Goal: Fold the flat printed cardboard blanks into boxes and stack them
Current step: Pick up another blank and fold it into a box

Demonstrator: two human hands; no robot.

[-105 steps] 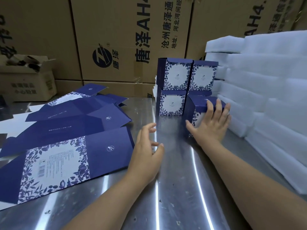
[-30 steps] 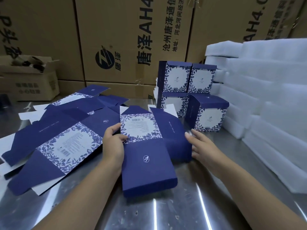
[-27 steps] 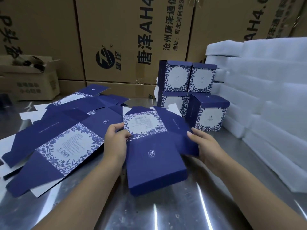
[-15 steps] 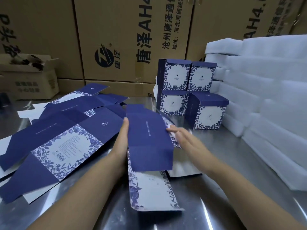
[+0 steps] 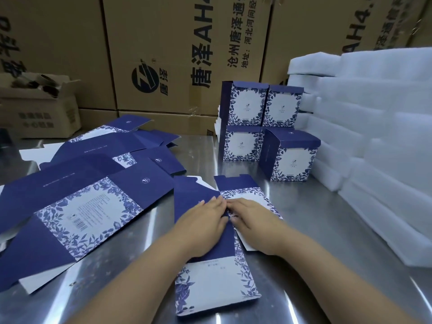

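Observation:
A blue and white printed cardboard blank (image 5: pixel 210 284) lies flat on the steel table (image 5: pixel 327 230) in front of me, folded over on itself. My left hand (image 5: pixel 203 220) presses flat on its dark blue panel. My right hand (image 5: pixel 252 218) presses flat beside it on the white flowered panel, fingertips meeting the left hand's. Several folded boxes (image 5: pixel 245 120) stand stacked two high at the back, and one more folded box (image 5: pixel 292 157) stands in front of them on the right. A pile of flat blanks (image 5: pixel 77 197) is spread on the left.
White foam sheets (image 5: pixel 374 136) are stacked high along the right side of the table. Big brown shipping cartons (image 5: pixel 175 54) form a wall behind. A small open carton (image 5: pixel 39 108) sits at the back left.
A second ago both hands held the blank raised and were turning it. Now it lies flat on the table with both hands pressing down on its middle.

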